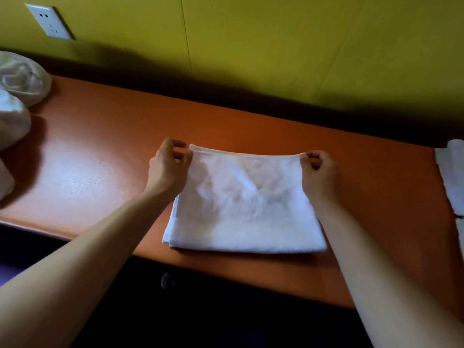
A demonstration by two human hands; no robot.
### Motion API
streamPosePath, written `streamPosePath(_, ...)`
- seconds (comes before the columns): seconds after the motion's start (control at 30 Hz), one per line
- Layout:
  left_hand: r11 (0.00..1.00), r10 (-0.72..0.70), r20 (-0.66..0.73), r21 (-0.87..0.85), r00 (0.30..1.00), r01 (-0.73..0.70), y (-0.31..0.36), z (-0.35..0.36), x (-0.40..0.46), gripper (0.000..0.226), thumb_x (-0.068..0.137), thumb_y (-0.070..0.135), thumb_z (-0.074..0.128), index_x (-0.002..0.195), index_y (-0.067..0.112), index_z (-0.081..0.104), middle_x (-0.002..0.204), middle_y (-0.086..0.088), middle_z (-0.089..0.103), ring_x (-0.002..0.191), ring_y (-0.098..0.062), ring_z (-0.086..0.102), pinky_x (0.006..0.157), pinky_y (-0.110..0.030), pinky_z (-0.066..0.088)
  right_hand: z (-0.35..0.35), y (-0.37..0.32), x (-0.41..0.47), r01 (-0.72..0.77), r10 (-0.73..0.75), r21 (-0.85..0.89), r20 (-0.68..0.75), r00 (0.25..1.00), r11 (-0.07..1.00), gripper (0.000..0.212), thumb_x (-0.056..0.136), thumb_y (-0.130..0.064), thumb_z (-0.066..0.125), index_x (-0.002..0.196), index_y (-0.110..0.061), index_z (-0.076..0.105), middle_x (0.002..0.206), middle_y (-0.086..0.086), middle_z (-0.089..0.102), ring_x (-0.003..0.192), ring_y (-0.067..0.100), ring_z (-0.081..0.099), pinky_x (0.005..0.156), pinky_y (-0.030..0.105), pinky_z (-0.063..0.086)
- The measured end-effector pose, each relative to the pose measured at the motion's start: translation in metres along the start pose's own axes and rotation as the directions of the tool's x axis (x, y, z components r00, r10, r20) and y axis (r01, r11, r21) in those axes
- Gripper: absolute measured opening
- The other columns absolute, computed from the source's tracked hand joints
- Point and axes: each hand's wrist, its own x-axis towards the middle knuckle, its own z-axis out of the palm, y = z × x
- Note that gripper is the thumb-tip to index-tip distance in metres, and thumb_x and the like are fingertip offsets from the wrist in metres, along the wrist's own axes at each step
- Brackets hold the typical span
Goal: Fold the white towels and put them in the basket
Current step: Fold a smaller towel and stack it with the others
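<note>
Head view: a folded white towel [244,204] lies flat at the centre of the frame on an orange table [100,159], its near edge close to the table's front edge. The left hand [169,169] pinches the towel's far left corner between thumb and fingers. The right hand [320,172] pinches the far right corner the same way, fingers curled. Both bare forearms reach in from the bottom corners of the frame. At the left edge sits a crumpled pile [17,96] of white cloth, well apart from the towel. At the right edge, partly cut off, lies more folded white cloth [452,177]. A yellow-green wall [276,46] fills the top, with a socket [50,21] in the upper left
</note>
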Motion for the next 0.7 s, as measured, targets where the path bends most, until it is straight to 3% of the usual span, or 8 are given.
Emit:
streamPosePath(0.1, 0.947, 0.273, 0.027, 0.168, 0.962, -0.273, -0.009, -0.006, -0.018, 0.03, 0.094, 0.024, 0.062, 0.122, 0.016, 0.057, 0.112, -0.006, 0.061, 0.096, -0.031, 0.058, 0.083, -0.04, 0.047, -0.015, -0.007, -0.012, 0.05, -0.051, -0.13, -0.005, 0.999, 0.99, 0.026, 0.098, -0.027, 0.059, 0.122, -0.017, 0.059, 0.101, -0.003, 0.058, 0.088, 0.015, 0.056, 0.068, 0.022, 0.04)
streamPosePath(0.17, 0.831, 0.458, 0.088, 0.311, 0.885, -0.461, -0.005, -0.013, -0.041, 0.027, 0.093, 0.023, 0.058, 0.119, 0.016, 0.06, 0.114, -0.008, 0.059, 0.095, -0.035, 0.054, 0.085, -0.041, 0.041, -0.03, -0.013, -0.026, 0.2, -0.208, -0.21, -0.015, 0.978, 0.957, 0.028, 0.093, -0.022, 0.06, 0.121, -0.02, 0.06, 0.102, 0.001, 0.058, 0.087, 0.016, 0.055, 0.07, 0.024, 0.04)
streamPosePath(0.27, 0.688, 0.597, 0.271, 0.31, 0.755, -0.656, 0.004, -0.019, -0.09, 0.025, 0.093, 0.031, 0.056, 0.113, 0.022, 0.067, 0.116, -0.002, 0.063, 0.095, -0.033, 0.058, 0.083, -0.044, 0.046, -0.049, -0.017, -0.064, 0.362, -0.339, -0.232, 0.135, 0.931, 0.903, 0.026, 0.087, -0.021, 0.061, 0.113, -0.023, 0.063, 0.099, 0.001, 0.056, 0.084, 0.019, 0.058, 0.074, 0.033, 0.049)
streamPosePath(0.33, 0.647, 0.54, 0.434, 0.334, 0.721, -0.685, -0.003, -0.019, -0.12, 0.036, 0.091, 0.044, 0.052, 0.121, 0.028, 0.065, 0.127, 0.0, 0.062, 0.109, -0.031, 0.059, 0.09, -0.044, 0.047, -0.061, -0.014, -0.092, 0.326, -0.268, -0.345, 0.204, 0.941, 0.88, 0.026, 0.086, -0.031, 0.061, 0.111, -0.026, 0.061, 0.099, 0.001, 0.054, 0.087, 0.024, 0.059, 0.077, 0.04, 0.052)
streamPosePath(0.4, 0.621, 0.445, 0.538, 0.391, 0.716, -0.679, -0.013, -0.018, -0.138, 0.047, 0.092, 0.051, 0.046, 0.134, 0.033, 0.058, 0.141, -0.002, 0.055, 0.124, -0.032, 0.054, 0.102, -0.047, 0.043, -0.073, -0.01, -0.111, 0.174, -0.075, -0.488, 0.217, 0.973, 0.855, 0.035, 0.087, -0.037, 0.061, 0.12, -0.027, 0.055, 0.111, 0.005, 0.055, 0.101, 0.031, 0.057, 0.085, 0.041, 0.05)
streamPosePath(0.5, 0.572, 0.396, 0.563, 0.467, 0.726, -0.674, -0.018, -0.019, -0.14, 0.048, 0.092, 0.044, 0.042, 0.138, 0.035, 0.056, 0.147, -0.001, 0.053, 0.13, -0.034, 0.053, 0.109, -0.052, 0.039, -0.08, -0.013, -0.131, -0.109, 0.21, -0.383, 0.233, 0.949, 0.917, 0.051, 0.088, -0.028, 0.067, 0.134, -0.024, 0.045, 0.125, 0.01, 0.059, 0.112, 0.033, 0.057, 0.091, 0.039, 0.046)
streamPosePath(0.6, 0.527, 0.38, 0.535, 0.544, 0.754, -0.652, -0.011, -0.019, -0.132, 0.053, 0.081, 0.028, 0.041, 0.128, 0.035, 0.064, 0.14, -0.004, 0.06, 0.124, -0.041, 0.058, 0.109, -0.055, 0.036, -0.078, -0.022, -0.157, -0.124, 0.253, -0.391, 0.298, 0.92, 0.912, 0.048, 0.083, -0.029, 0.07, 0.124, -0.026, 0.046, 0.104, 0.003, 0.065, 0.099, 0.033, 0.064, 0.084, 0.04, 0.051)
streamPosePath(0.7, 0.509, 0.3, 0.525, 0.618, 0.796, -0.599, -0.002, -0.023, -0.128, 0.058, 0.075, 0.021, 0.045, 0.128, 0.035, 0.065, 0.139, -0.013, 0.059, 0.126, -0.046, 0.054, 0.109, -0.055, 0.026, -0.073, -0.032, -0.187, -0.055, 0.25, -0.414, 0.432, 0.867, 0.908, 0.041, 0.085, -0.04, 0.065, 0.119, -0.025, 0.047, 0.099, 0.005, 0.068, 0.094, 0.032, 0.065, 0.075, 0.035, 0.048)
